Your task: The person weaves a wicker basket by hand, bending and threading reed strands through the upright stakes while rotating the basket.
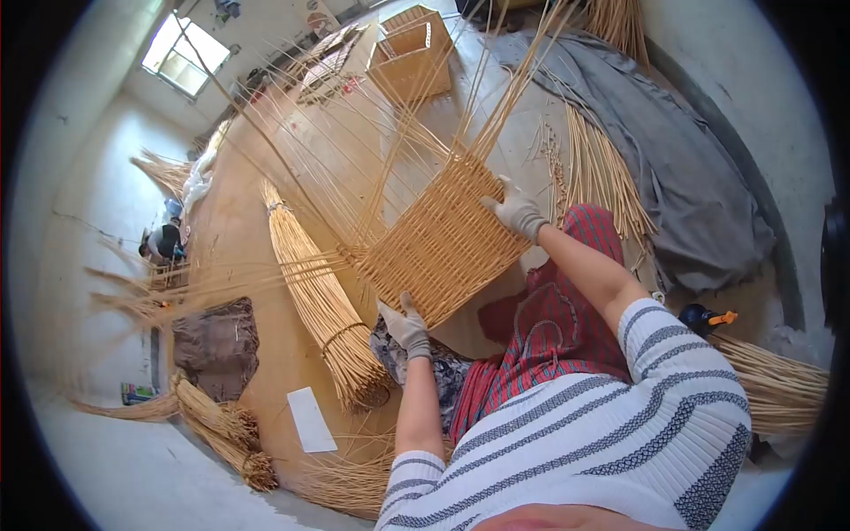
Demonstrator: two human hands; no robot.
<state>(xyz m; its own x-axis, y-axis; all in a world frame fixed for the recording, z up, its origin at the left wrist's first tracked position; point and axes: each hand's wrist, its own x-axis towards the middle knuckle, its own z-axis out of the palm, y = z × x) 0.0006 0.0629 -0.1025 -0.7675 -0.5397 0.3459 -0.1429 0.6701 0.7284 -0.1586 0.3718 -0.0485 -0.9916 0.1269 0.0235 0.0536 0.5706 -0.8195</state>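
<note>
Left hand: I see the left hand [405, 329], pale-gloved, gripping the panel's near-left edge, close to its nearest corner.
Right hand: The right hand [517, 211], also gloved, is closed on the panel's right-hand edge.
Woven panel: The tan woven panel [447, 243] is between the hands, in front of the red patterned cloth [553, 332] over the lap.
Loose canes: Long canes [506, 113] fan from the panel's far and left sides, some blurred.
Step in hand: I judge this to be holding and positioning the weave; neither hand appears to be threading a cane.
Next move: To me it calls for steady support at both edges and room for those long ends.
Floor: Left of the panel lies a tied cane bundle [310, 283]; nearer the body is a white card [312, 420].
Farther out: A box-shaped basket [416, 66] stands ahead; a grey sheet [699, 199] spreads on the right.
</note>
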